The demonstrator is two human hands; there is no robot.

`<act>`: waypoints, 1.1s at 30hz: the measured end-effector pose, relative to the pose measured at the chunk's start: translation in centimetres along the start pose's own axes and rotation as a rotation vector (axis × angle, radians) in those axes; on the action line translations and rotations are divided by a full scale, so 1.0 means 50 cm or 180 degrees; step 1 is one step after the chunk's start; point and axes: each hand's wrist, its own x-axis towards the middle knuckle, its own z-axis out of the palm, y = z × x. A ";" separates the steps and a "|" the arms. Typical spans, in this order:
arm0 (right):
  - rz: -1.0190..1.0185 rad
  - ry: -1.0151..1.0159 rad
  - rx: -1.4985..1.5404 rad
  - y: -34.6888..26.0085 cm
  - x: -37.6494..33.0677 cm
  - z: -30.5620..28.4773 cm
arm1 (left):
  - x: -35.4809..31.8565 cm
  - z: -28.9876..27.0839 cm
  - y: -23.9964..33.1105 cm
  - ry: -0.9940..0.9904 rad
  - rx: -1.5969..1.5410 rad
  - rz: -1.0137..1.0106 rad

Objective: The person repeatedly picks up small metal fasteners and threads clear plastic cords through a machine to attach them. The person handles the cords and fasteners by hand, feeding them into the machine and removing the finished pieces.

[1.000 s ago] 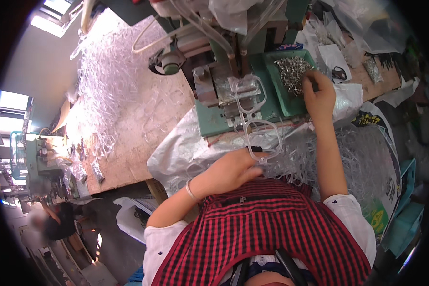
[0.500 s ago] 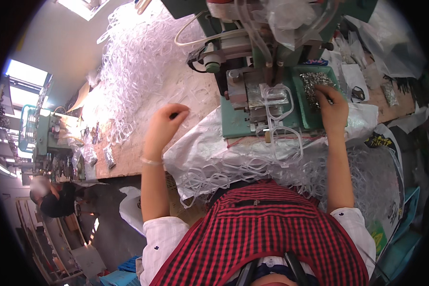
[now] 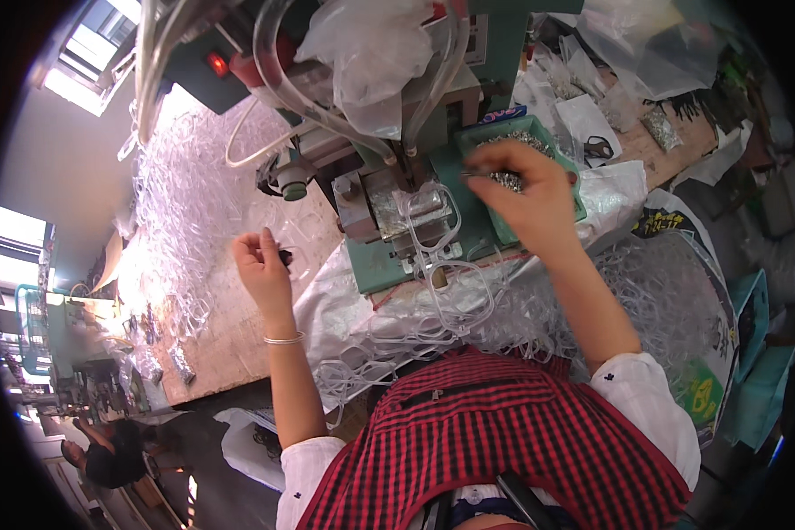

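Note:
My right hand (image 3: 532,196) hovers over a green tray (image 3: 581,196) of small shiny metal pieces (image 3: 509,180). Its fingers pinch what looks like one small metal piece, mostly hidden, near the press head. My left hand (image 3: 265,276) is held above the table, left of the press, its fingers curled; a small dark thing (image 3: 285,257) shows at them, too unclear to name. On the bed of the green press (image 3: 375,269) lie clear plastic strap loops (image 3: 455,231), one end under the press head (image 3: 408,170) and the rest hanging over the front edge.
A large heap of clear straps (image 3: 181,168) covers the table's left. More straps (image 3: 371,353) lie on a white sheet before me. Clear hoses (image 3: 269,53) and a plastic bag (image 3: 367,53) hang at the press. Scissors (image 3: 598,147) lie right. Another person (image 3: 115,455) is far left.
My right hand has lifted from the metal pieces and shifted left toward the press head. My left hand has turned, its fingers now pointing up. The whole view has tilted and shifted.

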 end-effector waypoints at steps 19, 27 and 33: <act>0.0857 0.0023 0.1626 -0.057 -0.002 0.114 | -0.014 0.086 0.305 -0.0182 -0.2456 0.1540; -0.0541 0.0472 -0.2697 0.131 -0.013 -0.045 | -0.113 0.131 0.250 -0.1224 -0.0621 0.3170; -0.1015 0.0827 -0.2738 0.201 -0.017 -0.071 | -0.112 0.159 0.240 -0.1233 0.0305 0.4343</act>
